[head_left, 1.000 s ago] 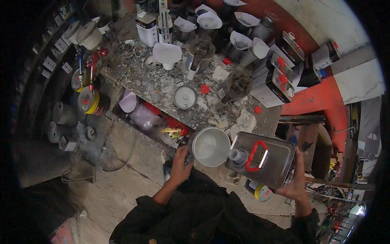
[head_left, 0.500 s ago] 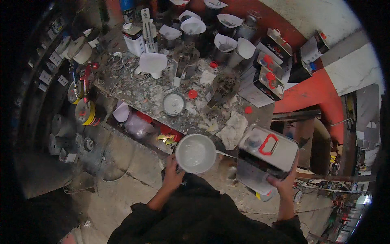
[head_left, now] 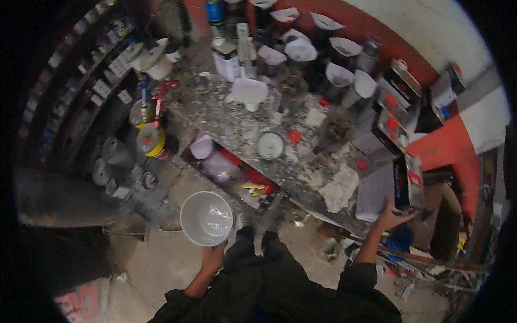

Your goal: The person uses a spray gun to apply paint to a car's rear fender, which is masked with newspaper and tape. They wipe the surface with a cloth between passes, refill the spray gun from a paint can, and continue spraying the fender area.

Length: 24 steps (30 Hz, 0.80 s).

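Note:
My left hand (head_left: pixel 214 257) is closed on the near side of a round light-grey pot (head_left: pixel 184 219), holding it over the floor left of my legs. Its mouth faces up and the inside looks glossy and wet. At the bench's right end stands a rectangular metal can (head_left: pixel 376 188) with a red handle on its top. My right hand (head_left: pixel 392 218) grips this can at its near lower side; some fingers are blurred or hidden. Beside the can, on the bench, lies a crumpled pale rag (head_left: pixel 339 188).
Paint-crusted bench (head_left: pixel 215 118) carries a small round tin (head_left: pixel 271 146), red caps, several cups with paper strainers and more metal cans (head_left: pixel 398 81) at the right back. An open drawer (head_left: pixel 186 156) juts out. Left are shelves and yellow-banded tins (head_left: pixel 152 141); clutter lies below right.
The pot has moved left and nearer to me, away from the can. My right hand has taken the can right, to the bench end. The view has shifted, so the bench appears further right.

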{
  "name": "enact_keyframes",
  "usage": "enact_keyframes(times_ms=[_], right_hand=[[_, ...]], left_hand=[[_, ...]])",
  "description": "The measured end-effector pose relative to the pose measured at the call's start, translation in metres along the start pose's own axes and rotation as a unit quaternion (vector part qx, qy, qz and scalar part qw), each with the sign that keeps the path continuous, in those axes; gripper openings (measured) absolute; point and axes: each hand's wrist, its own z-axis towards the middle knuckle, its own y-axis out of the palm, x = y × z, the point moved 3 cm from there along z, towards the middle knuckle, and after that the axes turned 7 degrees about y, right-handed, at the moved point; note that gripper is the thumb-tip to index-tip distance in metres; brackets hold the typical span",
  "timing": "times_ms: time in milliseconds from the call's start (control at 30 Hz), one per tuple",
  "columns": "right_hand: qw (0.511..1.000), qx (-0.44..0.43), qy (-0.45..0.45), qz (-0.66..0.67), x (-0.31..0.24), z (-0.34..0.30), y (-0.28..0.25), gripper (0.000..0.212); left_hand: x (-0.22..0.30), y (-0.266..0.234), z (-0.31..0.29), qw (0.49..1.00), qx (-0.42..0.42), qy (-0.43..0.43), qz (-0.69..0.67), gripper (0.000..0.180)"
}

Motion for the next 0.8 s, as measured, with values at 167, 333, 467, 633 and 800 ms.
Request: enact_keyframes(times_ms=[167, 333, 467, 633, 800], right_hand=[[0.999, -0.003, 0.024, 0.041, -0.021, -0.042, -0.005, 0.123], [0.997, -0.035, 0.053, 0.035, -0.016, -0.051, -0.016, 0.122], [0.966, -0.127, 0.197, -0.109, -0.004, -0.079, -0.029, 0.105], [0.829, -0.47, 0.241, 0.185, -0.023, -0.25, 0.061, 0.09], [0.818, -0.544, -0.181, -0.032, -0.166, -0.275, 0.188, 0.117]], left_hand=[[0.001, -0.038, -0.001, 0.999, 0.018, 0.016, 0.047, 0.012], [0.021, -0.054, -0.003, 0.998, 0.058, 0.001, -0.009, 0.014], [0.025, -0.069, -0.011, 0.993, 0.047, -0.108, -0.003, 0.02], [0.03, -0.075, -0.03, 0.977, 0.141, -0.122, -0.103, 0.023], [0.019, -0.1, -0.07, 0.948, 0.27, -0.128, -0.11, 0.024]])
